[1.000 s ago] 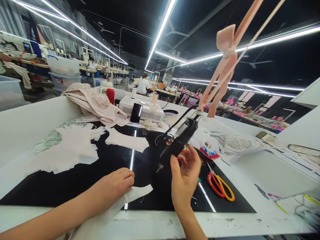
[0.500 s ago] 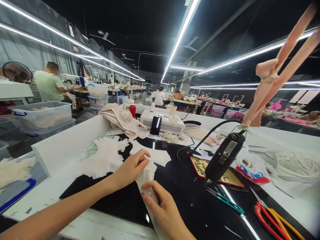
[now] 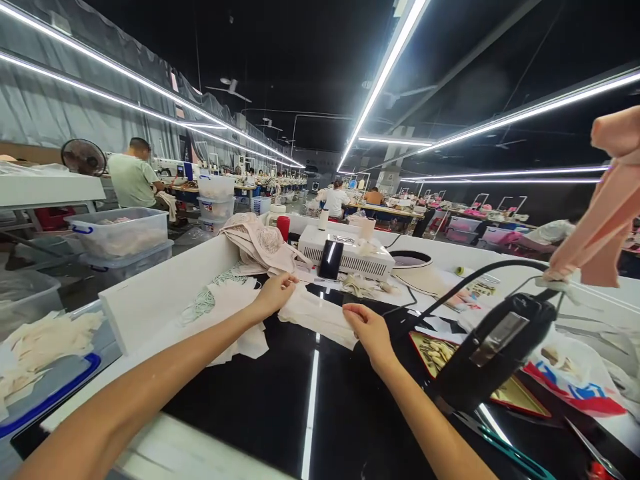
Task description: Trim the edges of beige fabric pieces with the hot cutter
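Over the black board (image 3: 250, 400), left hand (image 3: 274, 295) and right hand (image 3: 370, 330) pinched the ends of 1 pale piece (image 3: 319, 319), spread out but not yet released.

On the worktop (image 3: 270, 413), near the far edge, a phone (image 3: 331, 260) stands before a white box (image 3: 369, 265), right of a red spool (image 3: 283, 227); toward the right edge lie a tray (image 3: 523, 400) and plastic bag (image 3: 575, 377).

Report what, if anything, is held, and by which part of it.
A pale fabric piece: the left grip pinches its left end, the right grip its right end.
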{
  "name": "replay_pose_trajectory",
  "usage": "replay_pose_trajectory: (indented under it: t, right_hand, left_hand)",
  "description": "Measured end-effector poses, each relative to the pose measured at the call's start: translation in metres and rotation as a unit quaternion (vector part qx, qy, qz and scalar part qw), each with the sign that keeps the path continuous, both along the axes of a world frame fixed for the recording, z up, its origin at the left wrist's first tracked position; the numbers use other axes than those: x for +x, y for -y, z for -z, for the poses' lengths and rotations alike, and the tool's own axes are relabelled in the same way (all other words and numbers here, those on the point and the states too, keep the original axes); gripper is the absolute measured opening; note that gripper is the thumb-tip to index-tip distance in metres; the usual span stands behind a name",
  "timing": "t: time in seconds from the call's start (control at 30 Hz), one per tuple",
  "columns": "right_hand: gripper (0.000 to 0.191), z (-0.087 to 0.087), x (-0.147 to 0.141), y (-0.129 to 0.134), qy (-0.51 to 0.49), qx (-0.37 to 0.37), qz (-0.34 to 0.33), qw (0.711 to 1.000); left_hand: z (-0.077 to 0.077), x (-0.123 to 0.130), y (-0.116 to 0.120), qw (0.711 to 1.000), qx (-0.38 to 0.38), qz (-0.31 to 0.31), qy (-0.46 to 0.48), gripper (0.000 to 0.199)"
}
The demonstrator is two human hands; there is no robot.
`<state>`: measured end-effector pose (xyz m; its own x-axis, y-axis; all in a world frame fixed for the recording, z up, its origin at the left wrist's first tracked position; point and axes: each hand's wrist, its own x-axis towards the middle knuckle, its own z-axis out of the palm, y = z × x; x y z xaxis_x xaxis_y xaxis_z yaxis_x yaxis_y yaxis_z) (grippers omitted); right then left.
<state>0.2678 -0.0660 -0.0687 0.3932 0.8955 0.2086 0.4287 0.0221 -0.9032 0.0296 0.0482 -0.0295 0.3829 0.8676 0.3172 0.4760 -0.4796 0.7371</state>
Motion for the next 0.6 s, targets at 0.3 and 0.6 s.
replay_pose_trajectory:
  t: [0.3, 0.6]
  right_hand:
    - [0.03, 0.022, 0.019, -0.028, 0.157, -0.019, 0.047, 0.986]
    - [0.026, 0.007, -0.007, 0.002, 0.397, -0.025, -0.01, 0.918]
  left_hand:
    - [0.03, 0.007, -0.005, 0.986, 0.055, 0.024, -0.155, 0.026]
    - [0.035, 0.009, -0.003, 0.962, 0.092, 0.0, -0.258, 0.031]
